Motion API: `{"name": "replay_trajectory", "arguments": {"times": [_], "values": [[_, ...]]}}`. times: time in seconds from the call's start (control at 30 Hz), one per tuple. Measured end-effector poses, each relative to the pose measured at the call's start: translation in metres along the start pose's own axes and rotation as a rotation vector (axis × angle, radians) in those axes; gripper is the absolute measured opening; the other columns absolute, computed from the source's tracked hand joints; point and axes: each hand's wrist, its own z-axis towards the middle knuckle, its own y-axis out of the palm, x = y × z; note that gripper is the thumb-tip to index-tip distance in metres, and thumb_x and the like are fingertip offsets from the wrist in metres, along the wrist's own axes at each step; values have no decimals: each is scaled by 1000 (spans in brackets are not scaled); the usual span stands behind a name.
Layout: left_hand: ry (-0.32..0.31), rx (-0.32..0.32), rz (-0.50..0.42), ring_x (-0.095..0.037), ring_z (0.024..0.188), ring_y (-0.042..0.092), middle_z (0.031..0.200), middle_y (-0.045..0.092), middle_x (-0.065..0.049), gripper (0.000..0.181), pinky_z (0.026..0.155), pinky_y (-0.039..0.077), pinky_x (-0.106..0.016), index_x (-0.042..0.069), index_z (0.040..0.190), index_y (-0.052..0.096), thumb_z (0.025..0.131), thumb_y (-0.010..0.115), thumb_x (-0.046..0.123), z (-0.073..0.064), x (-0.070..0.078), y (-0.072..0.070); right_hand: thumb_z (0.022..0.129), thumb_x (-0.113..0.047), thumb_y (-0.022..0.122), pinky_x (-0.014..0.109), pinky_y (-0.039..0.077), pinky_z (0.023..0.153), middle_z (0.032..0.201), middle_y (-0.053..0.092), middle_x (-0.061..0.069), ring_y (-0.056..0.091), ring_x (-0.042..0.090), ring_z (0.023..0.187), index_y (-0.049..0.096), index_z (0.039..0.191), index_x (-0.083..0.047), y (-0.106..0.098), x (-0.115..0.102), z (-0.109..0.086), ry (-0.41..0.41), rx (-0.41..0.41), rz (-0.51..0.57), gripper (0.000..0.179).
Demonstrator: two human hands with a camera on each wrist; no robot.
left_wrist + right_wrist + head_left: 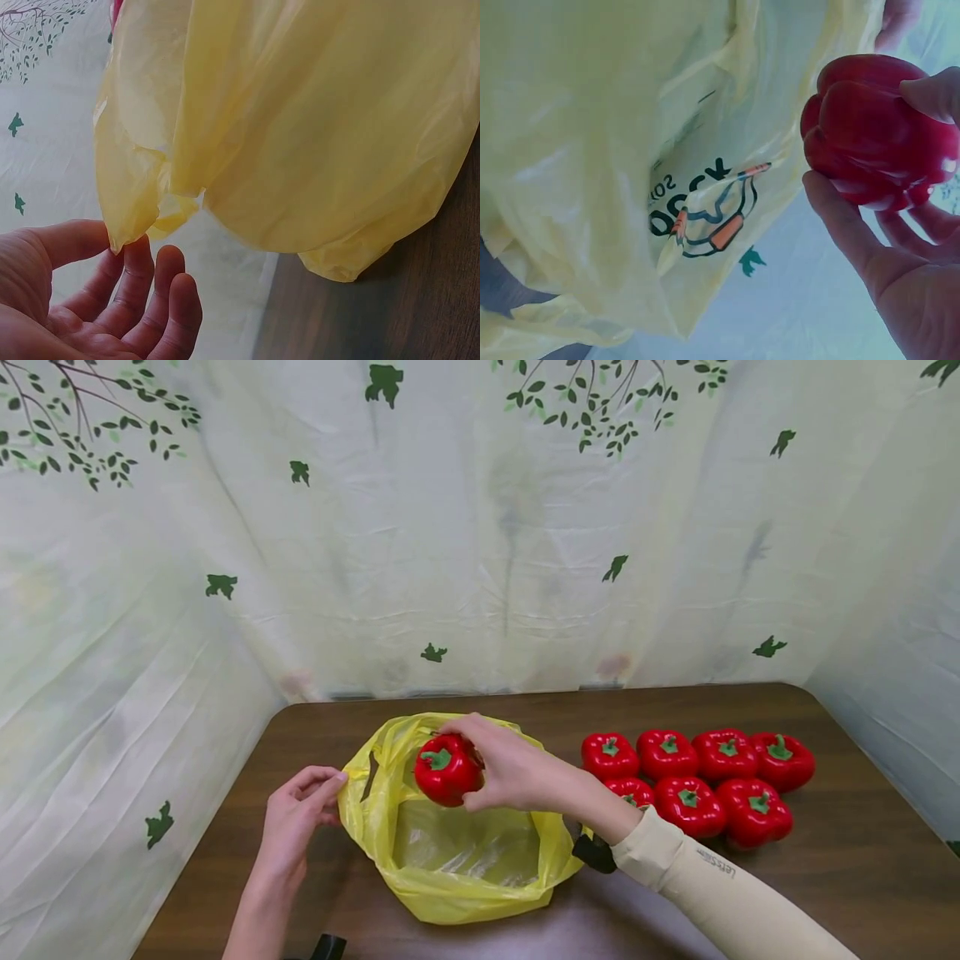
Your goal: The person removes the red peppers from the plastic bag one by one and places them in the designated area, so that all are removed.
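Note:
A yellow plastic bag (457, 897) stands on the table with its mouth spread wide. At its left edge my left hand (295, 817) pinches the rim near a handle; in the left wrist view the thumb and index fingertip grip the yellow film (131, 202). My right hand (510, 768) holds a red bell pepper (448, 770) with a green stem over the bag's mouth. In the right wrist view the pepper (877, 127) lies between thumb and fingers, beside the bag wall (727, 127) with its printed lettering. No other pepper shows inside the bag.
Several more red bell peppers (690, 806) sit in two rows on the right of the brown wooden table (847, 852). My right forearm passes in front of the nearest ones. A pale curtain (480, 543) with leaf prints hangs behind and at both sides.

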Motion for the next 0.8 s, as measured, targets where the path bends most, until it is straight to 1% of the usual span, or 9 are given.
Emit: {"name": "replay_trajectory", "arguments": {"times": [0.1, 0.2, 0.37, 0.5, 0.67, 0.8], "values": [[2, -1, -1, -17, 76, 61, 87, 65, 2, 27, 68, 56, -30, 4, 106, 64, 95, 67, 29, 0, 0, 0, 72, -15, 81, 21, 52, 80, 122, 50, -8, 53, 6, 105, 47, 134, -18, -4, -3, -8, -11, 26, 2, 71], [6, -4, -2, -17, 76, 61, 87, 66, 2, 27, 68, 55, -29, 4, 106, 64, 95, 67, 29, 0, 0, 1, 72, -15, 81, 26, 53, 82, 124, 50, -9, 53, 6, 105, 47, 136, -19, -8, -5, -16, -26, 55, -2, 72], [13, -11, -5, -17, 74, 61, 86, 66, 2, 27, 67, 55, -29, 3, 107, 63, 95, 67, 27, -1, 0, 1, 73, -17, 82, 32, 53, 87, 129, 48, -10, 52, 5, 110, 45, 138, -19, -14, -4, -28, -57, 93, -24, 74], [12, -11, -1, -17, 75, 61, 86, 66, 3, 27, 67, 55, -29, 3, 107, 64, 95, 67, 27, -1, 0, 2, 75, -20, 81, 30, 53, 87, 132, 46, -11, 50, 3, 114, 44, 139, -22, -17, -4, -38, -75, 110, -38, 74], [1, -12, 4, -17, 76, 60, 86, 66, 3, 26, 68, 55, -29, 4, 108, 64, 96, 66, 27, 0, -1, 2, 79, -23, 80, 29, 54, 84, 136, 43, -10, 50, 6, 117, 41, 142, -26, -23, -4, -51, -77, 119, -4, 74], [2, -12, 5, -17, 77, 60, 87, 65, 3, 27, 68, 55, -29, 4, 108, 64, 96, 66, 27, 0, -1, 3, 77, -20, 82, 27, 55, 82, 136, 43, -13, 50, 6, 117, 41, 141, -25, -26, -3, -63, -59, 165, 35, 76]]}}
